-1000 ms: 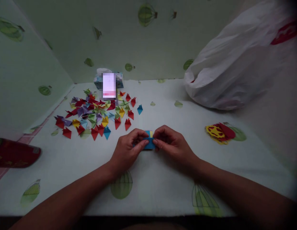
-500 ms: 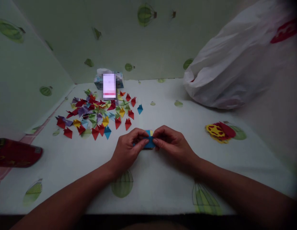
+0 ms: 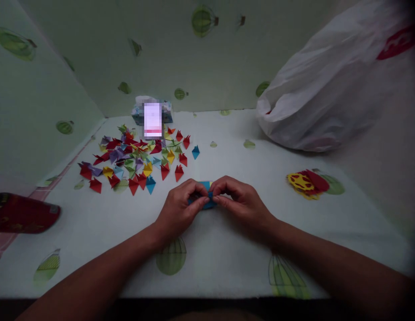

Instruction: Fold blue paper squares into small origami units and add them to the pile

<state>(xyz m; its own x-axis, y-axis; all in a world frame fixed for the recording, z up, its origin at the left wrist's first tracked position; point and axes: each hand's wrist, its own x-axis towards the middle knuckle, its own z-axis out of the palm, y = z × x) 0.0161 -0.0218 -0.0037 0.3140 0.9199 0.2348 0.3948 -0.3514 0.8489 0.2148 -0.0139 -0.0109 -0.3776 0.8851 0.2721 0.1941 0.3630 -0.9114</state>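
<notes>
Near the middle of the table, my left hand point(image 3: 184, 203) and my right hand point(image 3: 239, 199) meet over a small piece of blue paper. Thumbs and index fingers of both hands pinch a dark blue folded strip point(image 3: 210, 195). Brighter blue paper point(image 3: 206, 205) shows just below the fingertips, and a sliver of pale yellow peeks out above them. The fingers cover most of it, so its exact fold cannot be made out. Several folded paper figures in red, yellow, purple, green and blue lie in a pile point(image 3: 137, 156) to the left, beyond my left hand.
A tissue box point(image 3: 168, 111) stands at the back behind a bright, pixelated rectangle. A white plastic bag point(image 3: 314, 102) bulges at the back right. Yellow and red paper cut-outs point(image 3: 306, 183) lie to the right. A dark red object point(image 3: 30, 215) rests at the left edge.
My fingertips have drawn closer together on the blue paper. The dark blue strip looks narrower, with more bright blue showing beneath it. The pile and other objects have stayed put.
</notes>
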